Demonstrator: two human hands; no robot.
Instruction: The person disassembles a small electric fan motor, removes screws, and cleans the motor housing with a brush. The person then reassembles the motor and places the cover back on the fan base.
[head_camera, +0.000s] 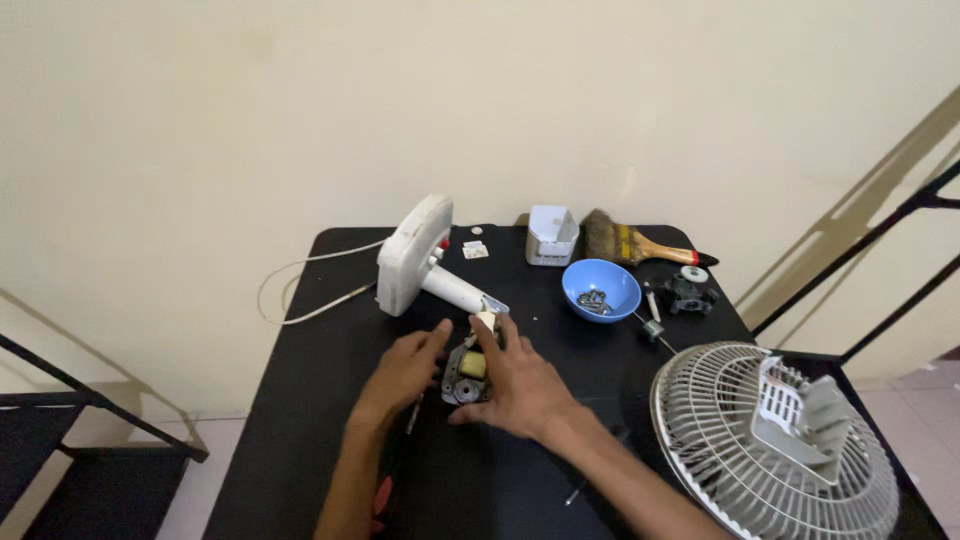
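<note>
A small fan motor (468, 374), grey metal with a yellowish coil, lies on the black table (300, 400) at the end of the white fan stand's neck (455, 291). My right hand (520, 385) covers the motor's right side, its fingers reaching up to the neck joint. My left hand (405, 368) rests against the motor's left side, fingers touching it. The white fan base (412, 254) is tipped on its side behind the hands, its white cord (310, 290) trailing off the table's left edge.
A blue bowl (601, 288) holding screws sits right of the base. Behind it are a white box (552, 235) and a paintbrush (640, 245). Small black parts (690, 293) lie further right. A white fan grille (770, 440) fills the near right corner. A red-handled tool (383, 492) lies under my left forearm.
</note>
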